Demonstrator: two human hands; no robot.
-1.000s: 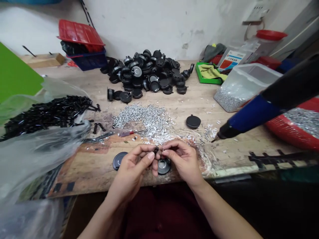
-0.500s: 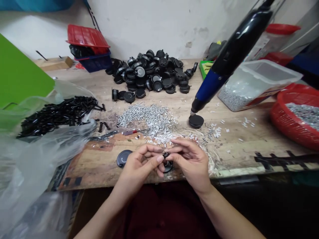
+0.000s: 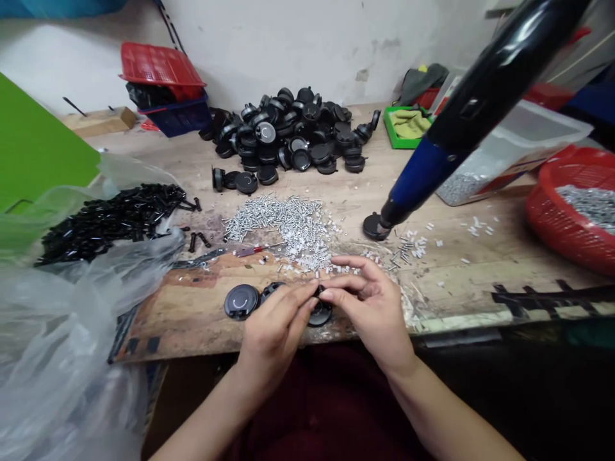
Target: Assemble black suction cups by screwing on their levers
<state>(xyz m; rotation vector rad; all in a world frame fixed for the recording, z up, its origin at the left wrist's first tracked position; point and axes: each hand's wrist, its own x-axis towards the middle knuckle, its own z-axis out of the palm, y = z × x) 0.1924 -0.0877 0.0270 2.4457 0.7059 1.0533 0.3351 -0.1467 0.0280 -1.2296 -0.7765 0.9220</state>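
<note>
My left hand [image 3: 276,323] and my right hand [image 3: 372,310] meet at the table's front edge, both closed by pinching a small black plastic part [image 3: 320,291]. Their fingertips cover most of this part. Right below it lies a round black disc-shaped piece [image 3: 319,315], partly hidden by my left hand; whether the part touches it I cannot tell. Left of my left hand a round black piece [image 3: 241,301] lies flat, with another black piece [image 3: 270,291] half covered by my fingers. A black and blue electric screwdriver [image 3: 432,163] hangs at the right, its tip at a black round piece [image 3: 375,226].
Loose screws and white spacers [image 3: 288,224] lie beyond my hands, beside a red-handled screwdriver [image 3: 248,251]. Black round assemblies [image 3: 298,137] are heaped at the back. Black plastic parts [image 3: 110,221] fill a bag at left. A red basket [image 3: 571,237] stands right.
My left hand has turned over, its back now uppermost and its fingers closer together. The small black part has come down nearer the disc. The view has shifted slightly.
</note>
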